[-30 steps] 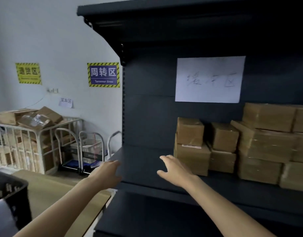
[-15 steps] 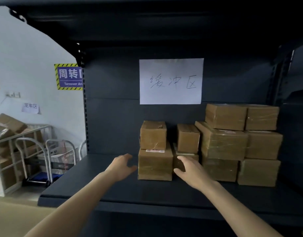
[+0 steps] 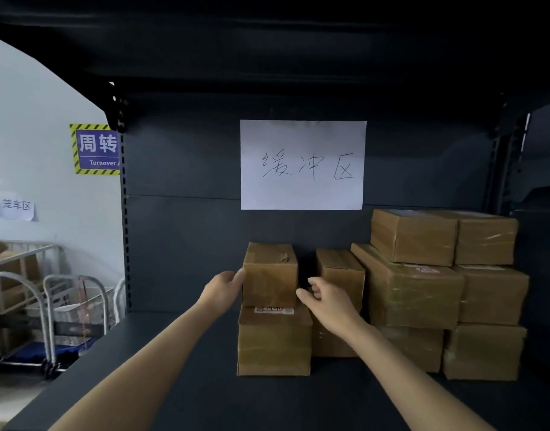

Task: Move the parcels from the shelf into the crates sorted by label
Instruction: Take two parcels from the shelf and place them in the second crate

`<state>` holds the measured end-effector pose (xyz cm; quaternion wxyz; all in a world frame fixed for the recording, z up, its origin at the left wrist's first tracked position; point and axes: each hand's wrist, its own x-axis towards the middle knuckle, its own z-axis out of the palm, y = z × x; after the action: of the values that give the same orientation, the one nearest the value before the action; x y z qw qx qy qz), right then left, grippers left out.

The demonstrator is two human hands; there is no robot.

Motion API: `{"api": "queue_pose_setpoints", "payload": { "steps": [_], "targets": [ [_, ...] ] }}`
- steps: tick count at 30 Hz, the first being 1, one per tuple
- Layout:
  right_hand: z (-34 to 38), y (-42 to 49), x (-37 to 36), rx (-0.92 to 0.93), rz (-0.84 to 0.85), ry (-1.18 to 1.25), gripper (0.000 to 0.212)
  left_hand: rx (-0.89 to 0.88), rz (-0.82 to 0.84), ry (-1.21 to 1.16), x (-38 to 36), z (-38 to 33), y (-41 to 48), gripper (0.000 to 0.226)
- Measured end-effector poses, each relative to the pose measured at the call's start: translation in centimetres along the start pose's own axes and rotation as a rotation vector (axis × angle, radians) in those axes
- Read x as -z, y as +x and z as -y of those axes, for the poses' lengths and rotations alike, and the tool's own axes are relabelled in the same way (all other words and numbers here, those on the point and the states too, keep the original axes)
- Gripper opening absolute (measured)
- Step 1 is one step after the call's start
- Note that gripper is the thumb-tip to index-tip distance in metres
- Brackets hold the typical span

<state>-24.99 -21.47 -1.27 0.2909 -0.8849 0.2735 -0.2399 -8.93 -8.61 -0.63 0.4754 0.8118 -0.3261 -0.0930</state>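
Several brown taped cardboard parcels stand stacked on a dark shelf (image 3: 180,384). The leftmost stack has a small top parcel (image 3: 270,275) resting on a larger parcel (image 3: 273,343) that carries a white label at its top edge. My left hand (image 3: 222,290) touches the left side of the small top parcel, fingers spread. On that parcel's lower right corner lies my right hand (image 3: 325,301), its fingers curled. Both hands flank this parcel, which still sits on the one beneath. No crate is in view.
More parcels (image 3: 413,287) are piled to the right on the shelf. A white paper sign (image 3: 302,164) hangs on the shelf's back panel. Left of the shelf stand metal trolleys (image 3: 50,321) and a cage cart with boxes. An upper shelf (image 3: 267,42) overhangs.
Both hands have risen from beside the lower parcel to the sides of the small top parcel. The view has shifted closer and slightly right.
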Motion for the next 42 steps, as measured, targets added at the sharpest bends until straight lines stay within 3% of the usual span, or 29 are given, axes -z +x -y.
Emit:
{"api": "queue_pose_setpoints", "payload": {
  "steps": [6,10,14,16,19,22,27,31,35,40,42],
  "targets": [
    [1.3,4.1,-1.3,-0.121,-0.015,0.255,0.062,0.084,0.052,-0.121,-0.4,-0.6,2.6,0.056],
    [2.0,5.0,-2.8,-0.174,0.005,0.42,0.052,0.133,0.123,-0.318,-0.8,-0.5,3.0,0.043],
    [1.9,4.7,-3.6,-0.112,-0.004,0.645,0.031,-0.007,0.1,-0.474,-0.3,0.8,2.4,0.031],
    [1.9,4.3,-4.0,-0.117,0.028,0.816,0.017,-0.126,0.041,-0.574,-0.2,1.4,1.9,0.036],
    [2.2,4.1,-4.6,-0.108,0.051,0.971,0.015,-0.262,-0.056,-0.618,0.2,1.2,1.2,0.034],
    [2.8,4.1,-4.6,-0.074,0.024,0.96,0.016,-0.31,-0.097,-0.652,1.0,1.1,0.5,0.027],
    [3.3,3.6,-4.7,-0.025,-0.085,0.744,0.041,-0.231,-0.068,-0.685,1.4,2.0,0.1,0.081],
    [3.9,2.5,-4.4,0.0,-0.092,0.615,0.041,-0.268,-0.04,-0.576,1.2,1.9,-0.4,0.042],
    [4.1,1.9,-3.8,-0.02,-0.093,0.685,0.037,-0.287,-0.068,-0.413,0.1,1.8,-1.0,0.067],
    [2.8,1.5,-3.6,-0.038,-0.01,0.741,0.038,-0.336,-0.132,-0.309,-1.7,1.2,-2.7,0.053],
    [1.9,1.4,-3.3,-0.092,-0.036,0.785,0.038,-0.4,-0.12,-0.323,-2.2,1.1,-3.1,0.036]
  ]
}}
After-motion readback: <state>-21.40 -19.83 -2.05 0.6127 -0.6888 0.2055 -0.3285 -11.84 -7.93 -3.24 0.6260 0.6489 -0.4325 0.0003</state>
